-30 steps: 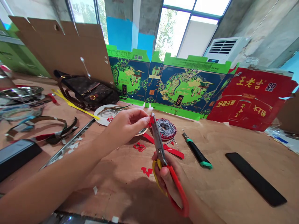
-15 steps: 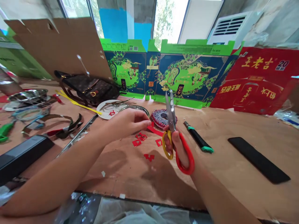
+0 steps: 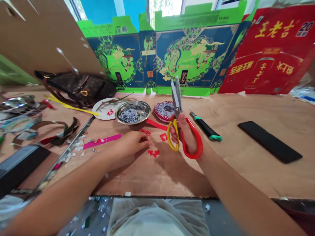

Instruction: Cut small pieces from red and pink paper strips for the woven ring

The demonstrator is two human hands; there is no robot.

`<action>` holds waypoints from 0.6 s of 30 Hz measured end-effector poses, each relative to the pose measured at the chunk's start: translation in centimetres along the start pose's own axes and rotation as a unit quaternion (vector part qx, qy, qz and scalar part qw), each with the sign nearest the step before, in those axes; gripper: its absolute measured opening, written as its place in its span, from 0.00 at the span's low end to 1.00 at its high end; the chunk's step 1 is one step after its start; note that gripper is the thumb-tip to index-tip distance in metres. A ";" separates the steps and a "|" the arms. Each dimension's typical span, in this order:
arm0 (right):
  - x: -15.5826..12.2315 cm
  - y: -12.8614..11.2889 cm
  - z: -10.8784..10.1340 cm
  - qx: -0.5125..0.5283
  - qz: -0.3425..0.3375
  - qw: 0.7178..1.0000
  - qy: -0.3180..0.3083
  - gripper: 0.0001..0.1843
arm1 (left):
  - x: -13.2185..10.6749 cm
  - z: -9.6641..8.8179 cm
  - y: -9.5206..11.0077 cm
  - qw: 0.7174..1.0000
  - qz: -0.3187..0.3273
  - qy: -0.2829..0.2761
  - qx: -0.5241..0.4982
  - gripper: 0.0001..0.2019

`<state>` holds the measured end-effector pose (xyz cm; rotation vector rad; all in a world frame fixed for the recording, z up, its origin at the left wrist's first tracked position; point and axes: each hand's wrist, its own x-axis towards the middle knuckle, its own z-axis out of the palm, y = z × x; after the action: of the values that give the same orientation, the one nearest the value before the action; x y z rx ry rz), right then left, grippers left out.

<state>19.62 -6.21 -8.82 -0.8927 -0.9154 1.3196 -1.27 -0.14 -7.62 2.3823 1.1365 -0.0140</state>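
Plainly, the right hand [image 3: 187, 139] was closed around the scissors [image 3: 178, 114], thumb and fingers through the red and yellow loops, with the steel blades pointing up and parted only slightly at the tips. Nothing sat between the blades. Just beyond the grip lay a round woven coil [image 3: 164, 110] of red, white and navy, and a long red paper strip [image 3: 156, 124] ran from near it toward the left. Just to the grip's right was a utility knife [image 3: 205, 130] with a green-trimmed black body, and well past it a flat black strip [image 3: 270, 141]. To the grip's left, the left hand [image 3: 130, 144] lay palm down on the plywood board [image 3: 246, 177], fingers curled, and I couldn't tell whether they pinched anything. Small red paper cut-outs [image 3: 154, 153] lay between the two hands, and a magenta paper strip [image 3: 100, 141] lay beyond the left hand. Further from the grip sat a steel bowl [image 3: 133, 112] of beaded chain, a white plate [image 3: 107, 108] and a dark handbag [image 3: 76, 87]
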 end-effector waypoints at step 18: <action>0.1 -2.0 -2.3 -0.069 -0.094 0.990 0.085 0.34 | -0.4 -3.2 -2.7 0.987 -0.079 0.127 0.055 0.12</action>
<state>22.53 -6.23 -7.87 -0.9841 -0.9409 1.0124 -4.13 2.43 -5.94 2.4337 1.4764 0.1835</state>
